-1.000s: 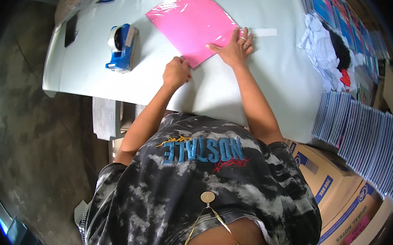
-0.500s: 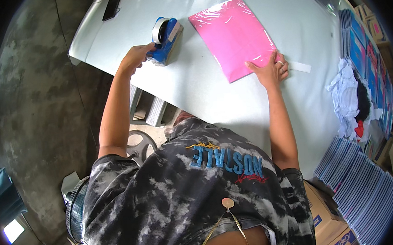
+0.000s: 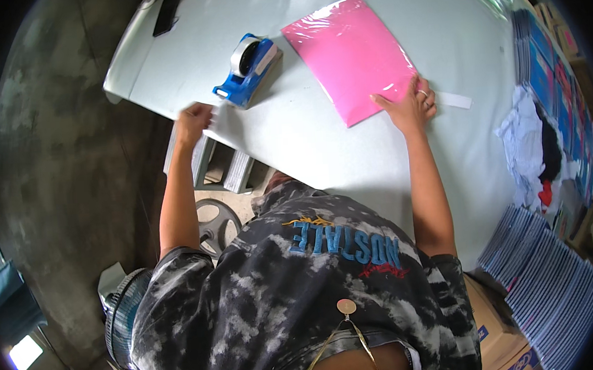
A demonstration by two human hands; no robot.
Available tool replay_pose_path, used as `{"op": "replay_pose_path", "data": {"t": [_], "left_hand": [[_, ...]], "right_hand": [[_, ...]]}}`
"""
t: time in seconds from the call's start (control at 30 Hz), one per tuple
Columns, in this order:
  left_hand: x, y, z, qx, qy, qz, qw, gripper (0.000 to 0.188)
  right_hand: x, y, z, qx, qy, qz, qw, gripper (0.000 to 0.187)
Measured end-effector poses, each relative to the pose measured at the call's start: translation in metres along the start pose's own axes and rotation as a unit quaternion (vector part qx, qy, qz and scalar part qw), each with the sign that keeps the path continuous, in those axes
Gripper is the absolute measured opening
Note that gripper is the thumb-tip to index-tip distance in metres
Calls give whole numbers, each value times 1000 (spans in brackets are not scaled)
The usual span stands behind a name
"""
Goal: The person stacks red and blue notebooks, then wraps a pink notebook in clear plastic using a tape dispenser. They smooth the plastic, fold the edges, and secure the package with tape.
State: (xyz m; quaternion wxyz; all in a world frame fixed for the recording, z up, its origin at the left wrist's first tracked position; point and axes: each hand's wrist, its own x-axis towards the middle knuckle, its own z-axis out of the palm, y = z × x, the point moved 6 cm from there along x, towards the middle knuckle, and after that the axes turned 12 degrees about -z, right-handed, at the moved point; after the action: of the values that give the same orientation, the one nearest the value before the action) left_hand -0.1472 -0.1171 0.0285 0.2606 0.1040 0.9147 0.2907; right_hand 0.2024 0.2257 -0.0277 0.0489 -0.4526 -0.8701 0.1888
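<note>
A blue tape dispenser (image 3: 244,78) with a roll of tape in it stands on the white table. My left hand (image 3: 194,122) is at the table's edge, just short of the dispenser, its fingers pinched on a pale, see-through strip of tape (image 3: 218,113) running from the dispenser's near end. A flat pink pack (image 3: 353,57) in shiny clear wrap lies right of the dispenser. My right hand (image 3: 411,108) grips its near right corner, thumb on top and fingers curled by the edge. Beyond those fingers, a narrow white strip (image 3: 454,100) lies on the table.
A black phone (image 3: 168,14) lies at the far left of the table (image 3: 293,140). Stacks of blue booklets (image 3: 547,284) line the right side, with crumpled white paper (image 3: 522,145) beside them. Cardboard boxes (image 3: 491,316) stand at lower right; a fan (image 3: 121,317) is at lower left.
My left hand has moved from the dispenser toward the near left, drawing tape out. The dispenser has shifted slightly. My right hand stays on the pink pack.
</note>
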Motion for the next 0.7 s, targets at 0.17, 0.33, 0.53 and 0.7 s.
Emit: {"op": "replay_pose_path", "data": {"t": [0.17, 0.33, 0.53, 0.7], "left_hand": [[-35, 142, -13, -227, 209, 190, 932, 17], [-120, 283, 151, -250, -245, 268, 898, 22], [-81, 281, 298, -91, -341, 122, 928, 33], [-39, 243, 327, 83, -286, 62, 953, 34]], "right_hand": [[5, 7, 0, 1, 16, 8, 1000, 121], [-1, 3, -7, 27, 14, 13, 999, 122], [-2, -2, -4, 47, 23, 14, 999, 123], [-5, -3, -6, 79, 20, 17, 997, 124]]}}
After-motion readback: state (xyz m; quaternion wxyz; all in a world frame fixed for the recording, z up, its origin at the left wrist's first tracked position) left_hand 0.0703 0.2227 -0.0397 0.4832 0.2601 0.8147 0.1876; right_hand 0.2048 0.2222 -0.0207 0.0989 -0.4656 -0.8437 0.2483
